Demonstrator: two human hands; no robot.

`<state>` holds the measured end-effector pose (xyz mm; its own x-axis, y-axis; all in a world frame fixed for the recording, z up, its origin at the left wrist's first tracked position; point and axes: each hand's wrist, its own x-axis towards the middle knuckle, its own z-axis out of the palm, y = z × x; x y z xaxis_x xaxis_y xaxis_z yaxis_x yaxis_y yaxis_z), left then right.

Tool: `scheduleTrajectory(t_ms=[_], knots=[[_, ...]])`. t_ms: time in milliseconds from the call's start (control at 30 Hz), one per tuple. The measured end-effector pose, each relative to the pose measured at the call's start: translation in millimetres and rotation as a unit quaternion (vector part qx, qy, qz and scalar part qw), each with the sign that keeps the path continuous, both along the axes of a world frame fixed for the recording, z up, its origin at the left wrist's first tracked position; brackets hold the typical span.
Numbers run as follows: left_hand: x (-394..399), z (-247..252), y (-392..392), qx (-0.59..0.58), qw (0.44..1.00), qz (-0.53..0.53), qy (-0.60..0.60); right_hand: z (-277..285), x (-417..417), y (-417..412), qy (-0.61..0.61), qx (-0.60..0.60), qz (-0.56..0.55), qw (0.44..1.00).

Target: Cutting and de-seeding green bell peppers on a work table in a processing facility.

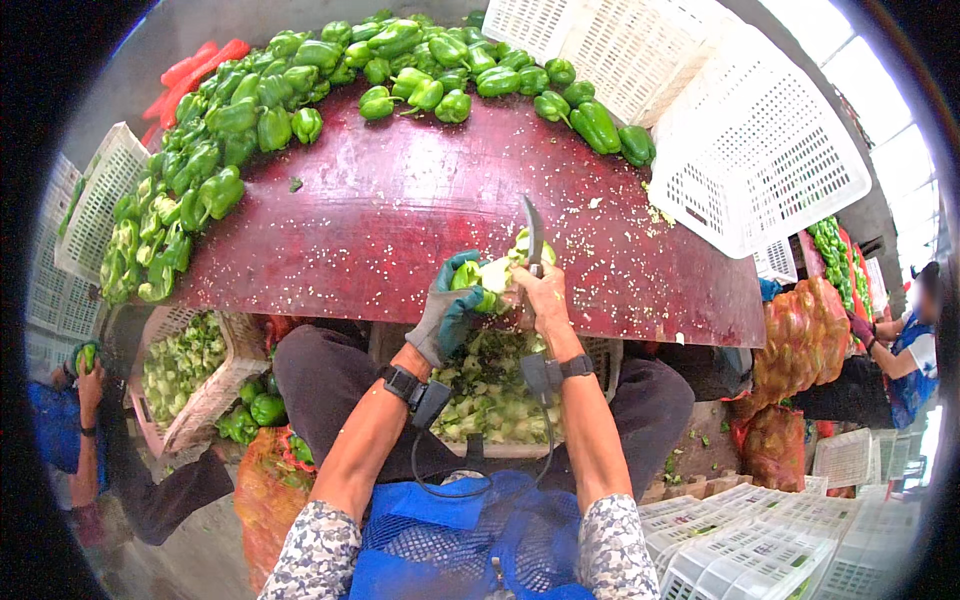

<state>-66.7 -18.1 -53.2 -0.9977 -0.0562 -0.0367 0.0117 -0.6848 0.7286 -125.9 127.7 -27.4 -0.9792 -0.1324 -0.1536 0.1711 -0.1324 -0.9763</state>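
Note:
Just above the near edge of the dark red table (420, 195), my left hand (441, 311), in a grey and green glove, grips a cut green bell pepper (465, 277). Its pale inside faces my right hand. My bare right hand (547, 297) holds a knife (533, 229) with a dark curved blade pointing away from me. Another green pepper piece (547, 252) shows by the blade; whether the pieces are still joined I cannot tell. Below, between my knees, pale green pepper cores (487, 424) fill a crate partly hidden by my arms.
Whole green peppers (277, 90) heap along the table's far and left edges. White plastic crates (765, 135) stand at the far right. A crate of cores (225, 390) sits lower left, beside a mesh sack (270, 495). Co-workers are at both sides; the left one's hand (90, 382) holds a pepper.

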Motion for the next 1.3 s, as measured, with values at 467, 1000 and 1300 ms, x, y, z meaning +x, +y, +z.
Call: scheduleTrajectory(t_ms=[467,1000,1300], knots=[[-6.8,36.1,-15.9,0.323,0.937,-0.119,0.058,20.3,50.5,60.8,0.020,0.167,0.152,0.974],[5.7,35.0,-13.3,0.150,0.983,-0.098,0.029,41.1,11.8,-9.3,0.476,0.453,-0.007,0.754],[5.9,36.0,-16.5,0.216,0.967,-0.124,0.057,33.5,14.9,10.9,0.064,-0.048,-0.106,0.991]])
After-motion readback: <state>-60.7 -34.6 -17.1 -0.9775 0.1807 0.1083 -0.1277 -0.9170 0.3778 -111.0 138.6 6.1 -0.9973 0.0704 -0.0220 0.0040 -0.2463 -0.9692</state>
